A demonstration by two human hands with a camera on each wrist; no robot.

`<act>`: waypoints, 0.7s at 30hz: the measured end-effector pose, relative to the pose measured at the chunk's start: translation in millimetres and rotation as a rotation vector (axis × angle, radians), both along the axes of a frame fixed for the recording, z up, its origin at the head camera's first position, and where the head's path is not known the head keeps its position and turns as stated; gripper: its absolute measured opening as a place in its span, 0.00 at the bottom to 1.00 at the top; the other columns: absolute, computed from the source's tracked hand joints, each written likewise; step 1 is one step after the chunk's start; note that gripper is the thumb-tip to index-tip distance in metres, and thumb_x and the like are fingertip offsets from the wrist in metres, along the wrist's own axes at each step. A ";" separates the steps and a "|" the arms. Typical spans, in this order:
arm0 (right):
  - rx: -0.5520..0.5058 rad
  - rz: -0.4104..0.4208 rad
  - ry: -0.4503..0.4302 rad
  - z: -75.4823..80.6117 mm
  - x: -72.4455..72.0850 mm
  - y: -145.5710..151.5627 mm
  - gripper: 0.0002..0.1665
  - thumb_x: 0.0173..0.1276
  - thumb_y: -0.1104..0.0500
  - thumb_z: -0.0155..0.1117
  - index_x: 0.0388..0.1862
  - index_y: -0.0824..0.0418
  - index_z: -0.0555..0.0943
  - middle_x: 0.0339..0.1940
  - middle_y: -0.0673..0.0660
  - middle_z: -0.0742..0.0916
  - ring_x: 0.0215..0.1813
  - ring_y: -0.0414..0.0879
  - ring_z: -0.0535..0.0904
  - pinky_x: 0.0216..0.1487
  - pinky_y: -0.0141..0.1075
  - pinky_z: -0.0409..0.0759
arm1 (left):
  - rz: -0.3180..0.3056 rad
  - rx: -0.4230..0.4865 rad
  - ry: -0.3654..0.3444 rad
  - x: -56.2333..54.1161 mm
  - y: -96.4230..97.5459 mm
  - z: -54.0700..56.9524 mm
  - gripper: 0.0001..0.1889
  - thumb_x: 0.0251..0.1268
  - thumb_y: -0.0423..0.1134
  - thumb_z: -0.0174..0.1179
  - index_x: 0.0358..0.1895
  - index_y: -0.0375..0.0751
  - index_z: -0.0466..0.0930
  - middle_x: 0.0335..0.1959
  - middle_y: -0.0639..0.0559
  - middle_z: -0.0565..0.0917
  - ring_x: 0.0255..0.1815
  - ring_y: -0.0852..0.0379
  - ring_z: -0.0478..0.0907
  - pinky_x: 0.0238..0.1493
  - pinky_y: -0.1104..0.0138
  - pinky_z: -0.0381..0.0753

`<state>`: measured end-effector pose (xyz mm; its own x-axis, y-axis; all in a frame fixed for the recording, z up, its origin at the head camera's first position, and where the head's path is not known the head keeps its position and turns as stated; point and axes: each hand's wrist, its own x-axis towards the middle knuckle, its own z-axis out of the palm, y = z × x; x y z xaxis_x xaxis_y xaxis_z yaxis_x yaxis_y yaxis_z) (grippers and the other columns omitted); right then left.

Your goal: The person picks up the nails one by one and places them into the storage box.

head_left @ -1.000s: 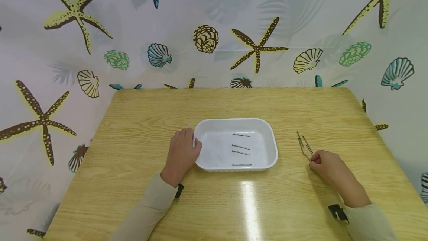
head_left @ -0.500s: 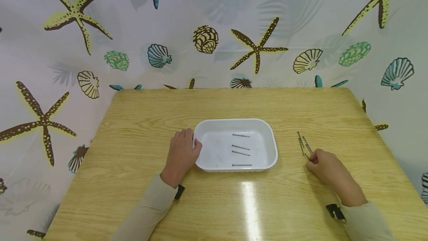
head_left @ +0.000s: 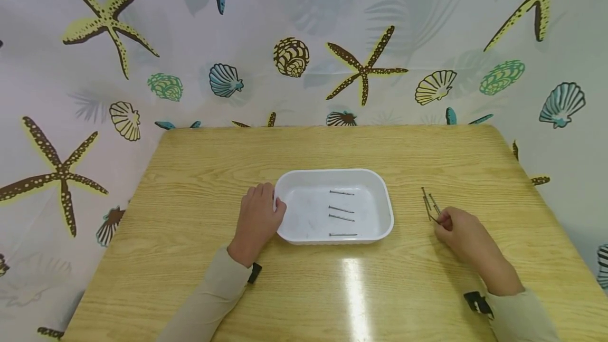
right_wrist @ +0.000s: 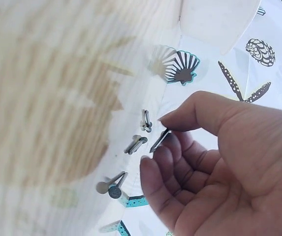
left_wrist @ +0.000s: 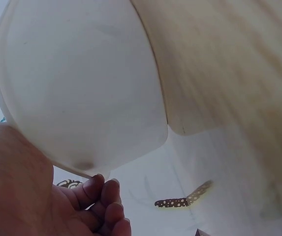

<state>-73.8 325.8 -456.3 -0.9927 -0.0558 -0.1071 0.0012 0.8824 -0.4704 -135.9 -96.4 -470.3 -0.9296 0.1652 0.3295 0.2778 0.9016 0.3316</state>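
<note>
A white plastic tray (head_left: pixel 306 218) stands mid-table with several nails (head_left: pixel 341 218) lying spaced apart on its floor. My left hand (head_left: pixel 258 220) grips the tray's left end, thumb on the rim. From below, the left wrist view shows the curled fingertips (left_wrist: pixel 112 189) right at the rim. Right of the tray, my right hand (head_left: pixel 463 234) pinches a nail (right_wrist: pixel 159 141) between thumb and fingers. Just beyond those fingers, several loose nails (head_left: pixel 435 203) lie close together on the table. In the right wrist view their round heads (right_wrist: pixel 114 191) face the camera.
The wood-grain table (head_left: pixel 214 152) reaches back to a white cloth (head_left: pixel 266 9) printed with starfish and shells, which also hangs at both sides. A black strap (head_left: pixel 477 302) sits at the right wrist. Light reflects off the table in front of the tray.
My right hand has shifted slightly away from the body, its thumb and fingers now pinching one nail beside the group. The left hand and the tray stay in place.
</note>
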 end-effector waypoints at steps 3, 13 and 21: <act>-0.018 0.017 0.037 -1.3 -2.3 -0.7 0.08 0.63 0.61 0.58 0.36 0.65 0.75 0.31 0.55 0.80 0.33 0.47 0.75 0.33 0.41 0.72 | 0.002 0.000 0.001 0.5 -0.2 0.2 0.06 0.59 0.39 0.51 0.30 0.40 0.67 0.25 0.51 0.67 0.28 0.51 0.63 0.30 0.62 0.62; -0.024 0.046 0.179 7.5 -7.1 -9.5 0.06 0.60 0.64 0.58 0.35 0.66 0.76 0.29 0.55 0.79 0.31 0.46 0.74 0.30 0.40 0.73 | -0.003 0.001 0.021 1.3 -0.8 0.3 0.07 0.58 0.39 0.52 0.29 0.41 0.66 0.24 0.51 0.66 0.27 0.52 0.62 0.29 0.62 0.61; -0.035 0.058 0.233 14.3 -8.9 -17.5 0.06 0.60 0.64 0.58 0.36 0.66 0.77 0.29 0.55 0.80 0.30 0.45 0.74 0.29 0.37 0.73 | -0.004 -0.004 0.053 0.8 0.0 -0.4 0.07 0.57 0.38 0.52 0.28 0.41 0.65 0.23 0.51 0.66 0.26 0.52 0.62 0.28 0.63 0.61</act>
